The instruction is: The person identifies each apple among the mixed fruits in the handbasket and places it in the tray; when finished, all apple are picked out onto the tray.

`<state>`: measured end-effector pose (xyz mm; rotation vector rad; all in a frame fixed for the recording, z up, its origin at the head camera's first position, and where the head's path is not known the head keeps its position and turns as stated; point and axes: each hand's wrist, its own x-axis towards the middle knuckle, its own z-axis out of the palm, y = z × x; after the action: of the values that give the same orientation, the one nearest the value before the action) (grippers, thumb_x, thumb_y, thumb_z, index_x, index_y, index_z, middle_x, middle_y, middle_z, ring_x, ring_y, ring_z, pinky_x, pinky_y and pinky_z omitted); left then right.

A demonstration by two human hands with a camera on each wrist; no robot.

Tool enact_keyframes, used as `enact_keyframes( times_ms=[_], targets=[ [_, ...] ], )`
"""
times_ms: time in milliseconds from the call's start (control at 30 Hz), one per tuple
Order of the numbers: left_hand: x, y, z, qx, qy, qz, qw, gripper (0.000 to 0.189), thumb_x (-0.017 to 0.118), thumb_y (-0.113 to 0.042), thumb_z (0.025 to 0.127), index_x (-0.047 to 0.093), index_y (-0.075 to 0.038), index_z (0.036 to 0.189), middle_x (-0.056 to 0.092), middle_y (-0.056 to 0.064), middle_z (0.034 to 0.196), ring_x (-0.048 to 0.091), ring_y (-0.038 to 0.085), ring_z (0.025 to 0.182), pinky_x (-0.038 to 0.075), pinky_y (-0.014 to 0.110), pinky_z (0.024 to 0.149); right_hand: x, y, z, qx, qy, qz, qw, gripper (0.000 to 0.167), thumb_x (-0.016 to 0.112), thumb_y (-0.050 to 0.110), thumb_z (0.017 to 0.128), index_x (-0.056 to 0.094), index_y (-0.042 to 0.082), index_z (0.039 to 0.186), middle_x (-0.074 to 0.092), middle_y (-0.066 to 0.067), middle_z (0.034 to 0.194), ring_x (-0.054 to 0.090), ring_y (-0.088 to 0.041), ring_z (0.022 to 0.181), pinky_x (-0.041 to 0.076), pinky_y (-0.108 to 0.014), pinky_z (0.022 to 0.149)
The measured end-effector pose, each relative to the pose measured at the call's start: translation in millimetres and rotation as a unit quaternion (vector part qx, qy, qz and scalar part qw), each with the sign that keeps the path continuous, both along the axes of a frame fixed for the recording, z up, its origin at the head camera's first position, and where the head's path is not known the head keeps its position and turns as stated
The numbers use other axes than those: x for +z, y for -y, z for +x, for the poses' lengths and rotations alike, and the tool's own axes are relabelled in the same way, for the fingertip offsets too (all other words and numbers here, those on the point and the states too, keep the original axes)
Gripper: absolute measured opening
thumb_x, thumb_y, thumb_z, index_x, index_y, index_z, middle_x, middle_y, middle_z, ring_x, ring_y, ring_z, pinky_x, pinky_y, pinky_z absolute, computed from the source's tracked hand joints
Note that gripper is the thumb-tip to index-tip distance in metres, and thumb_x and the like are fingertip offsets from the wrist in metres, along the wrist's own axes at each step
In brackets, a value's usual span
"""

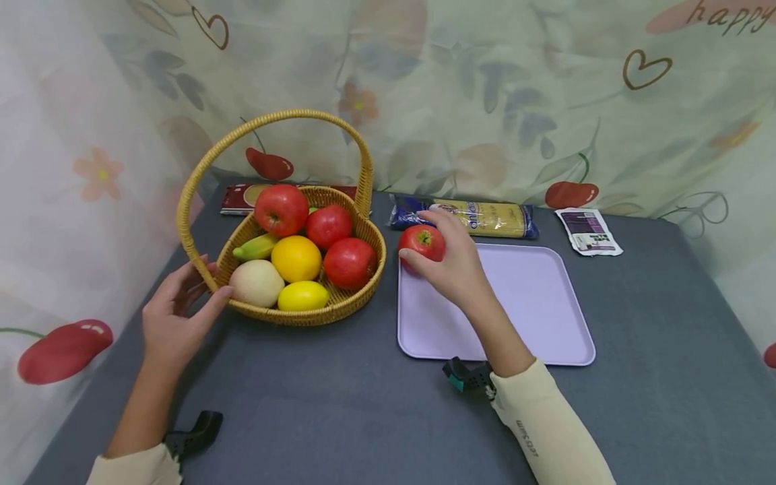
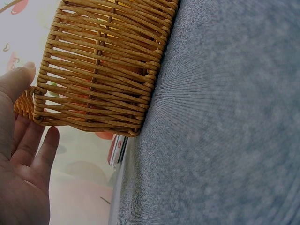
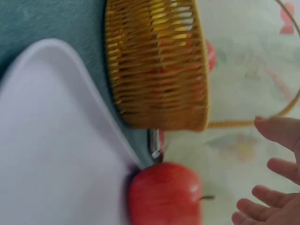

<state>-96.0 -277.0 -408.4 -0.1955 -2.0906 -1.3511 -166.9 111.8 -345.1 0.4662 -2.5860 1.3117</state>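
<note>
The round, shiny red apple [image 1: 422, 237] sits at the ten o'clock corner of the flat, pale purple tray [image 1: 533, 303]. The right hand [image 1: 451, 259] is wide above it, not touching. The left hand [image 1: 174, 323] pinches the tan woven basket [image 1: 332, 314] at eight o'clock. This step looks like grabbing or leaving the apple; next needs gentle fingers.

A person's left hand [image 1: 172, 322] holds a wicker basket [image 1: 342, 312] of fruit [image 1: 296, 259] on a grey desk [image 1: 339, 404]. The right hand [image 1: 453, 263] hovers at a red apple [image 1: 419, 237] on a purple tray's [image 1: 533, 303] corner.
</note>
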Motion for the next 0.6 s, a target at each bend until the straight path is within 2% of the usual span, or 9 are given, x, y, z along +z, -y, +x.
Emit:
enact_keyframes(
  times_ms=[133, 267, 367, 467, 600],
  targets=[
    [0.5, -1.6, 0.2, -0.006, -0.004, 0.006, 1.0000, 0.058, 0.077, 0.016, 0.077, 0.062, 0.003, 0.132, 0.066, 0.024, 0.119, 0.065, 0.010, 0.109, 0.050, 0.016, 0.092, 14.3, 9, -4.3, 0.052, -0.012, 0.039, 0.9978, 0.058, 0.082, 0.024, 0.085, 0.059, 0.012, 0.137, 0.046, -0.010, 0.149, 0.036, -0.025, 0.140, 0.044, -0.056, 0.106],
    [-0.4, -1.2, 0.4, -0.009, -0.006, 0.007, 0.9999, 0.059, 0.077, 0.018, 0.077, 0.062, 0.004, 0.132, 0.065, 0.025, 0.119, 0.066, 0.012, 0.109, 0.050, 0.017, 0.093, 26.7, 21, -13.4, 0.103, -0.030, 0.109, 0.9883, 0.058, 0.081, 0.025, 0.086, 0.059, 0.010, 0.137, 0.046, -0.011, 0.149, 0.041, -0.025, 0.138, 0.044, -0.049, 0.107],
    [0.3, -1.1, 1.1, -0.010, -0.009, 0.010, 0.9999, 0.059, 0.077, 0.018, 0.076, 0.062, 0.004, 0.132, 0.065, 0.025, 0.119, 0.066, 0.012, 0.109, 0.050, 0.017, 0.093, 34.2, 33, -21.2, 0.138, -0.057, 0.165, 0.9750, 0.059, 0.081, 0.026, 0.087, 0.058, 0.008, 0.138, 0.048, -0.011, 0.146, 0.046, -0.025, 0.133, 0.044, -0.042, 0.108],
    [0.9, -0.9, 1.3, -0.014, -0.012, 0.016, 0.9997, 0.059, 0.076, 0.019, 0.076, 0.062, 0.005, 0.131, 0.065, 0.025, 0.119, 0.066, 0.013, 0.109, 0.050, 0.017, 0.093, 39.1, 47, -28.9, 0.168, -0.074, 0.222, 0.9577, 0.060, 0.079, 0.028, 0.088, 0.056, 0.009, 0.140, 0.049, -0.010, 0.144, 0.049, -0.025, 0.129, 0.044, -0.040, 0.108],
    [-0.4, -0.1, -0.1, -0.018, -0.012, 0.014, 0.9997, 0.060, 0.076, 0.020, 0.075, 0.062, 0.005, 0.132, 0.064, 0.027, 0.119, 0.066, 0.014, 0.109, 0.051, 0.018, 0.093, 43.1, 65, -39.4, 0.201, -0.081, 0.265, 0.9395, 0.061, 0.078, 0.029, 0.089, 0.054, 0.012, 0.142, 0.049, -0.009, 0.142, 0.051, -0.026, 0.125, 0.046, -0.040, 0.106]
  ],
)
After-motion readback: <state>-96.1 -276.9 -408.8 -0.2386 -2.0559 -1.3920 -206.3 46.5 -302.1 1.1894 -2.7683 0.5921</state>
